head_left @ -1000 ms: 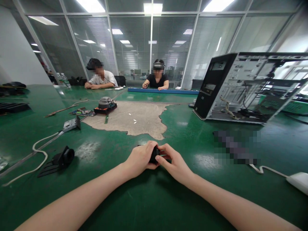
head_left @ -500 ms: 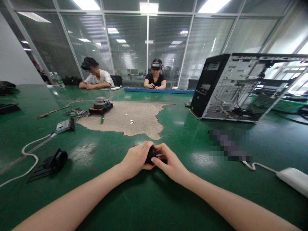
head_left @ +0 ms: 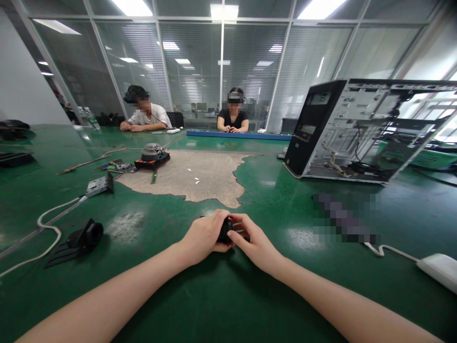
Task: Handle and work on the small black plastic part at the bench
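Observation:
Both hands meet in front of me over the green table [head_left: 200, 300]. My left hand [head_left: 203, 238] is wrapped round a small black object [head_left: 225, 230] with a rounded side; its kind cannot be made out because the fingers cover most of it. On its right side, my right hand [head_left: 259, 245] grips it between curled fingers and thumb. To the left lies a black plastic piece [head_left: 85, 236] with a round ring-like end and long thin prongs.
An opened computer case [head_left: 316, 128] stands at right, near a blurred dark item [head_left: 342, 216] and a white box [head_left: 439, 269] with a cable. A heatsink fan [head_left: 153, 155], circuit board [head_left: 119, 166] and metal bracket [head_left: 100, 184] lie left. Two people sit across the table.
The whole view has shifted slightly, so the surroundings appear a little farther right. Both hands keep hold of the black object, with the right thumb and fingers moved only slightly.

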`<state>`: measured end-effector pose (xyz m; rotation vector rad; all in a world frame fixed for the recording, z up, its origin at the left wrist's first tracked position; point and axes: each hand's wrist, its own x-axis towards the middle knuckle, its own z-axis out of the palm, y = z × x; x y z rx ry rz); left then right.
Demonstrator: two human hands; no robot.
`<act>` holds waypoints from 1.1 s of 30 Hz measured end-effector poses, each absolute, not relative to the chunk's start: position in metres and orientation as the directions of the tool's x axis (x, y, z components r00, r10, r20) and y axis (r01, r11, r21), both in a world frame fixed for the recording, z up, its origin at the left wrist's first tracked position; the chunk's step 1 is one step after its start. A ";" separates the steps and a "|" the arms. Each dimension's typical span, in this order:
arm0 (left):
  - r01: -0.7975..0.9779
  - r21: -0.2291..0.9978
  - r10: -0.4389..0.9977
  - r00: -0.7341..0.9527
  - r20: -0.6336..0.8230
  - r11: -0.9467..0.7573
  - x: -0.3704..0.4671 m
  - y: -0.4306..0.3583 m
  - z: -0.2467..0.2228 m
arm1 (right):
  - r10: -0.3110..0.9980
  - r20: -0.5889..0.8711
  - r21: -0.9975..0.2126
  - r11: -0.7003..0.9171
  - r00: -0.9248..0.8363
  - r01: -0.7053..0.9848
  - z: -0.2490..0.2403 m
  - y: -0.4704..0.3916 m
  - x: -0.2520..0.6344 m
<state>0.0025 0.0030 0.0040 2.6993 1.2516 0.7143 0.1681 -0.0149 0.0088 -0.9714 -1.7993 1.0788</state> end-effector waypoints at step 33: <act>0.680 0.307 0.742 0.559 0.371 -0.666 0.002 -0.001 0.009 | 0.892 0.248 -0.928 0.330 -0.377 0.171 0.005 -0.012 0.169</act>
